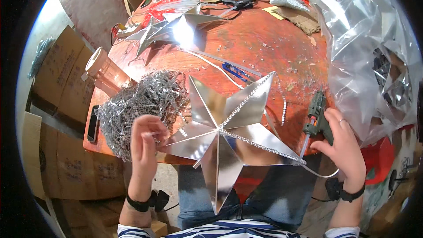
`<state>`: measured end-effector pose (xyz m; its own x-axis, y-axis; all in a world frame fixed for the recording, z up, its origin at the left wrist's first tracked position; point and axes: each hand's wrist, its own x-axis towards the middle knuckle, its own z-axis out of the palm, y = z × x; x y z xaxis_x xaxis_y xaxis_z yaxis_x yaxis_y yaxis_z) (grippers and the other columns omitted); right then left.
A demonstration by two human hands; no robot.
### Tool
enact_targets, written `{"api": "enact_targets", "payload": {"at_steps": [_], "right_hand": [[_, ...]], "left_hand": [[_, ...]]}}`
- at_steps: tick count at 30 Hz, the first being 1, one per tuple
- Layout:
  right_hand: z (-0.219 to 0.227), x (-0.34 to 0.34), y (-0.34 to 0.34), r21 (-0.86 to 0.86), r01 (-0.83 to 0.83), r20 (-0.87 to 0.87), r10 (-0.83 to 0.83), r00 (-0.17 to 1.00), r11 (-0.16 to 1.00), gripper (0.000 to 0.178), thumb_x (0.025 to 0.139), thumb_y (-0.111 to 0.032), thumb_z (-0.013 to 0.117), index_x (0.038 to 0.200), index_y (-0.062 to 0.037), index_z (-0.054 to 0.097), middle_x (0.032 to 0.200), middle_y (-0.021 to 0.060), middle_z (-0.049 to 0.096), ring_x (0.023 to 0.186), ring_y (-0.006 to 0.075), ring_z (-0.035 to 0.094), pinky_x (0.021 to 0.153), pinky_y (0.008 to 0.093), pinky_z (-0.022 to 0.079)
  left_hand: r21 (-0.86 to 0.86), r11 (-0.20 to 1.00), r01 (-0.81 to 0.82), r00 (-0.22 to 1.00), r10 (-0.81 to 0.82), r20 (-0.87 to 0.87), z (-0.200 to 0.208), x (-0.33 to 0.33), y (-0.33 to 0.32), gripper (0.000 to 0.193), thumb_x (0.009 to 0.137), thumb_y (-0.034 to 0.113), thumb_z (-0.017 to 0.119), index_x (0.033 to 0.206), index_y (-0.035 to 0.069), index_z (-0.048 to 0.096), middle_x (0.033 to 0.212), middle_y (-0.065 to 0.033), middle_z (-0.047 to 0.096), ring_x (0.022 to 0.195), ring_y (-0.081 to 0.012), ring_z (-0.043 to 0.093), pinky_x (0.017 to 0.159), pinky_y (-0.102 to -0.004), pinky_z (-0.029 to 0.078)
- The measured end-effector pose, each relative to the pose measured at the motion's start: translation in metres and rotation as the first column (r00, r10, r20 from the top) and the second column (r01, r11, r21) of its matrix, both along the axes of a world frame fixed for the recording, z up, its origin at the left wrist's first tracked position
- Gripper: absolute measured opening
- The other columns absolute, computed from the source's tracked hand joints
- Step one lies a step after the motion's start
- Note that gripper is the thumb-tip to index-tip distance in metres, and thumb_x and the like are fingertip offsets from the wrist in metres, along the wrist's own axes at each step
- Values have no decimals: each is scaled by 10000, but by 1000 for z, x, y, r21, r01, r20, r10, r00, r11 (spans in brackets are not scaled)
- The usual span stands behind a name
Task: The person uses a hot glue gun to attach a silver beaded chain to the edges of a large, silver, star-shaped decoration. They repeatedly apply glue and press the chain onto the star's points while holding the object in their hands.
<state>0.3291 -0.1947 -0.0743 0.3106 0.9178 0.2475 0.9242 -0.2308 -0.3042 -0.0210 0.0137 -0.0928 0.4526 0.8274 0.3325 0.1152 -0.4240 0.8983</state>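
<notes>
A silver mirror-like star (211,110) lies over the near table edge, one point hanging above my lap. Silver bead trim (260,143) runs along two of its ridges, to the upper-right and lower-right tips. My left hand (147,136) is at the star's left tip with its fingers curled; what they pinch, if anything, is hidden. Beside that hand sits a tangled heap of silver bead strings (145,101). My right hand (343,143) closes around the handle of a dark green glue gun (316,108) at the right. A glue stick (305,145) protrudes from the gun's near end.
Another silver star (180,28) lies farther back. Blue-handled scissors (235,71) rest mid-table. A pinkish cup (108,72) and a phone (93,123) are at the left edge. Clear plastic bags (361,48) bulge along the right. Cardboard boxes (66,70) stand left of the table (304,57).
</notes>
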Motion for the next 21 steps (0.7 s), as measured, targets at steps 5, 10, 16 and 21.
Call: {"api": "enact_targets", "payload": {"at_steps": [5,10,16,21], "right_hand": [[12,12,5,-219,10,-77,-27,997,976,467,658,-70,710,1077,0,516,1104,173,543,993,386,537,828,427,441],[31,6,2,60,87,-236,-71,969,994,350,693,-60,693,1013,15,573,949,133,586,888,287,571,817,321,436],[50,-41,15,370,-50,-492,241,836,928,614,705,-505,768,965,24,597,922,100,650,820,233,630,774,321,484],[68,-43,39,290,-429,-316,509,801,856,574,748,-579,666,812,-10,629,796,112,677,778,301,680,712,370,544]], "left_hand": [[221,974,52,989,-20,-147,-22,-9,-13,581,827,540,636,1045,9,545,794,-74,603,638,-124,542,606,-272,455],[452,880,148,986,-165,-3,-51,-25,6,729,666,597,726,1069,26,518,660,-37,576,523,-118,502,493,-267,380],[350,912,215,971,-239,26,-49,-23,11,889,521,669,753,1104,31,546,721,-32,583,583,-155,549,526,-279,408],[454,854,253,967,-222,-121,-38,-20,15,876,499,657,769,1103,53,575,658,-29,566,536,-196,539,520,-300,406]]}}
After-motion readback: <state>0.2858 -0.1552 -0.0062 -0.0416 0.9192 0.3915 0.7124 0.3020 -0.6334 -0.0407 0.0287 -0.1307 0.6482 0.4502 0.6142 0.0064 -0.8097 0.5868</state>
